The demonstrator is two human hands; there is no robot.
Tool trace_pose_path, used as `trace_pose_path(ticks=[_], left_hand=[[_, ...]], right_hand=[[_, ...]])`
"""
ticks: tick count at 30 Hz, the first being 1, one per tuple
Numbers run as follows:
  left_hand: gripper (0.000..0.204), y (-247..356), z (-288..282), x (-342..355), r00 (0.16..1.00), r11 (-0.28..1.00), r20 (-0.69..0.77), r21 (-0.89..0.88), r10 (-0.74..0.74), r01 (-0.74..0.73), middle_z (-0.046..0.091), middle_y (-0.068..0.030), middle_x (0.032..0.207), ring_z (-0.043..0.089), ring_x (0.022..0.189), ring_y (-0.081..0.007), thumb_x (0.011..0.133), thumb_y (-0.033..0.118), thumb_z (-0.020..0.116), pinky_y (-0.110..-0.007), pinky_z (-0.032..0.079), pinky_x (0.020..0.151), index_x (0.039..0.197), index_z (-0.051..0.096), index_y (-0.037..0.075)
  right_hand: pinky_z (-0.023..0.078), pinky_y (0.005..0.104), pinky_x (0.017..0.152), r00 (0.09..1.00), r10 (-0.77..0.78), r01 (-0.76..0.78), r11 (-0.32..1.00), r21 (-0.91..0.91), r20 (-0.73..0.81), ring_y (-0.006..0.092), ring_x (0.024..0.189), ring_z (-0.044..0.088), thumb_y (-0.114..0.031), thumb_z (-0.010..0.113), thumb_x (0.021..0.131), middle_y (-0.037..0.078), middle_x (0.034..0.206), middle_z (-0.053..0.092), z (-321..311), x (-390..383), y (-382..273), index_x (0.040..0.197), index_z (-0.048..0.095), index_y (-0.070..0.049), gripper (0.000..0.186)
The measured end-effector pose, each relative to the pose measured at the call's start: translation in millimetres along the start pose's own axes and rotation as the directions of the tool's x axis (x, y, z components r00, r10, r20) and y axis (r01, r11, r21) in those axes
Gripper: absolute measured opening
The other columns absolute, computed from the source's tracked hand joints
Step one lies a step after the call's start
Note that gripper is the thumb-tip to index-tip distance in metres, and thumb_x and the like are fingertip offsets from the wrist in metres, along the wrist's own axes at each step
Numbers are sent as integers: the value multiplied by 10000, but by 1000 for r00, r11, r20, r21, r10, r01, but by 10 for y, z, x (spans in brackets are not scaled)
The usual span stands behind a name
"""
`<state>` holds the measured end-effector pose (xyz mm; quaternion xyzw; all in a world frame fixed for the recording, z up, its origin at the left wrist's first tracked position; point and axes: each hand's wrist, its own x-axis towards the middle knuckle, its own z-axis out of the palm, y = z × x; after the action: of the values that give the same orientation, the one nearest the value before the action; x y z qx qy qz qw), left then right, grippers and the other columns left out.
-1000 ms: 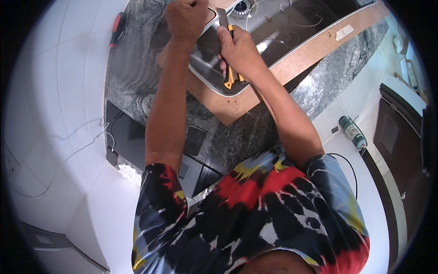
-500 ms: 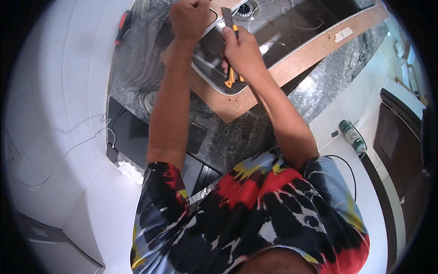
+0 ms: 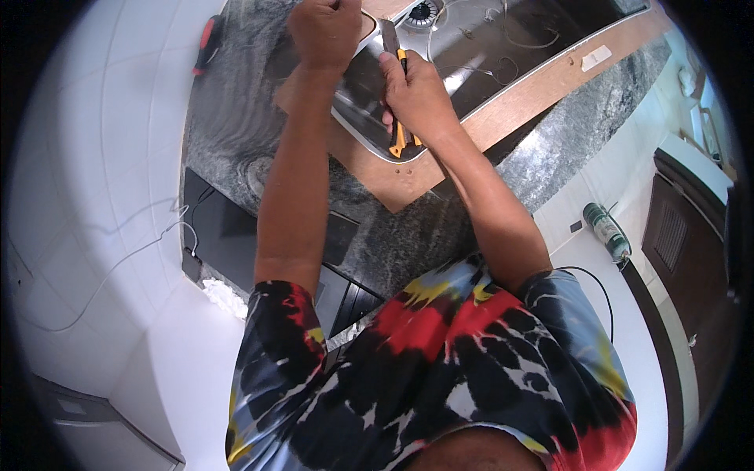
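Note:
My right hand (image 3: 422,96) is wrapped round a yellow-and-black utility knife (image 3: 399,143). Its broad grey blade (image 3: 389,36) sticks out past my thumb toward the far side, over the near part of a steel sink (image 3: 367,78). To the left, my left hand (image 3: 324,35) is closed in a fist at the upper edge of the picture, by the rim of the sink. Whatever its fingers may hold is hidden. A light wooden panel (image 3: 393,184) runs along the near and right sides of the sink.
The sink's drain (image 3: 422,14) lies beyond the knife, with loose thin wires nearby. A red-and-black handled tool (image 3: 207,45) rests at the left edge of the grey stone countertop (image 3: 232,118). A dark panel (image 3: 224,220) lies nearer me. A green bottle (image 3: 608,234) stands far right.
The view has turned slightly. The knife's handle end sits a little nearer me, and my left fist has shifted a touch to the left. Both grips look the same.

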<state>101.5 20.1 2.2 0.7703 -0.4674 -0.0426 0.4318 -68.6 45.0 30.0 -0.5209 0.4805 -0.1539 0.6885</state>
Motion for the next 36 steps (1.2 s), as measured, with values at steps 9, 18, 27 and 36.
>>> trace_pose_path(ticks=[9, 18, 27, 36], left_hand=[[374, 164, -170, 55, 992, 952, 120, 306, -28, -10, 581, -280, 683, 623, 595, -427, 885, 256, 669, -473, 450, 543, 675, 629, -52], [350, 70, -244, -49, 997, 998, 75, 62, 14, -19, 517, -235, 586, 474, 470, -340, 888, 173, 728, -435, 371, 494, 660, 594, -55], [357, 32, -216, -83, 1000, 997, 6, 74, 30, -30, 518, -251, 599, 502, 474, -374, 899, 195, 718, -456, 374, 497, 665, 608, -50], [379, -77, -176, -42, 996, 982, -39, 172, 82, -74, 520, -264, 603, 539, 500, -412, 901, 223, 705, -481, 383, 510, 667, 601, -56]], right_hand=[[560, 376, 470, 1000, 9, -9, 1000, 5, 13, 247, 507, 690, -313, 520, 1078, 138, 616, 632, -21, -25, -11, 967, 557, 73, 404], [543, 373, 431, 999, -44, 43, 998, 44, 13, 240, 482, 678, -310, 529, 1073, 134, 600, 621, 8, 39, 40, 934, 549, 64, 400], [558, 376, 462, 999, -52, 52, 999, 6, 9, 248, 486, 683, -305, 521, 1073, 149, 603, 633, 41, 45, 12, 915, 560, 76, 415], [554, 380, 471, 997, -69, 67, 996, 59, 40, 246, 485, 681, -289, 505, 1070, 138, 595, 630, 108, 209, 10, 901, 556, 78, 408]])
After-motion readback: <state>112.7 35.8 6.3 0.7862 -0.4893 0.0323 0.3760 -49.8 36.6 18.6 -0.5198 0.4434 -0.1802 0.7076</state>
